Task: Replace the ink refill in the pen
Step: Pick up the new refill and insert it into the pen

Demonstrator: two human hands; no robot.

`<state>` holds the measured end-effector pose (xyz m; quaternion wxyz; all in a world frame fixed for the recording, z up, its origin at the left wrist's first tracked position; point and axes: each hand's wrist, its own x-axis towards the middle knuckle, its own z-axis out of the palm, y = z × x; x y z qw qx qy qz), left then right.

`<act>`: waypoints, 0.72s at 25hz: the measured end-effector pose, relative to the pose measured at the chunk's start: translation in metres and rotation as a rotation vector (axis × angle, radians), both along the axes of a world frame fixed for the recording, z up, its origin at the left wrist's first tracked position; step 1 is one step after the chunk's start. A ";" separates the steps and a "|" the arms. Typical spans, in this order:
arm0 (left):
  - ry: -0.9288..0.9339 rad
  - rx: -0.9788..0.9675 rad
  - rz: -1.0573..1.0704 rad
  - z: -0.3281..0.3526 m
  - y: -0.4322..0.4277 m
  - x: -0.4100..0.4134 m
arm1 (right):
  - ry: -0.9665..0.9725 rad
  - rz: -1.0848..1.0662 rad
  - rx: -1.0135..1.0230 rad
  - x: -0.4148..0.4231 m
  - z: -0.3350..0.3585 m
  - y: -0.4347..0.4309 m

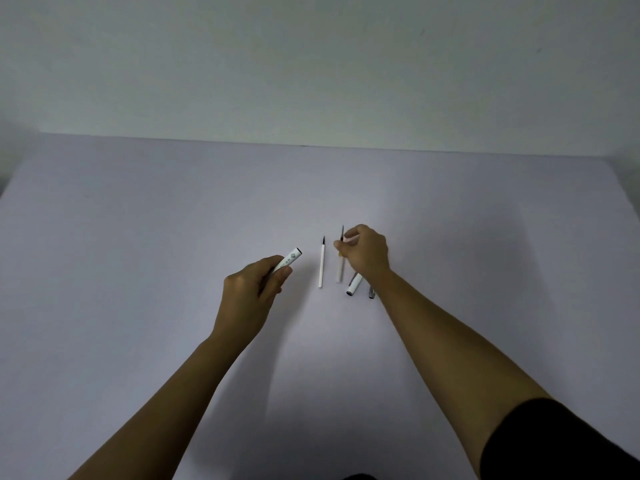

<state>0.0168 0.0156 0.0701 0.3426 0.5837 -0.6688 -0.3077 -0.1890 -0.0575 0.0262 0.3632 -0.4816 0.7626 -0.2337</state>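
My left hand (252,289) is closed around a white pen barrel (290,258) with a small printed pattern; its open end points up and to the right. A white ink refill (321,266) with a dark tip lies by itself on the table between my hands. My right hand (367,252) pinches a second, pale refill (340,268) near its dark tip; the lower end reaches down to the table. Just under my right wrist lie a white pen cap (354,285) and a small grey pen part (372,292).
All of this rests on a pale lilac table (138,254) whose far edge meets a plain light wall (311,64). A black sleeve (568,441) covers my right upper arm at the bottom right.
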 end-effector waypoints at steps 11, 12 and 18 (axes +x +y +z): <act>-0.021 0.007 0.038 -0.009 -0.013 0.016 | 0.196 0.091 -0.063 0.025 -0.025 -0.009; -0.018 0.005 0.035 -0.009 -0.012 0.015 | 0.200 0.124 -0.078 0.030 -0.022 -0.009; -0.022 -0.022 0.048 -0.004 -0.012 0.017 | 0.353 0.210 0.065 0.059 -0.021 -0.009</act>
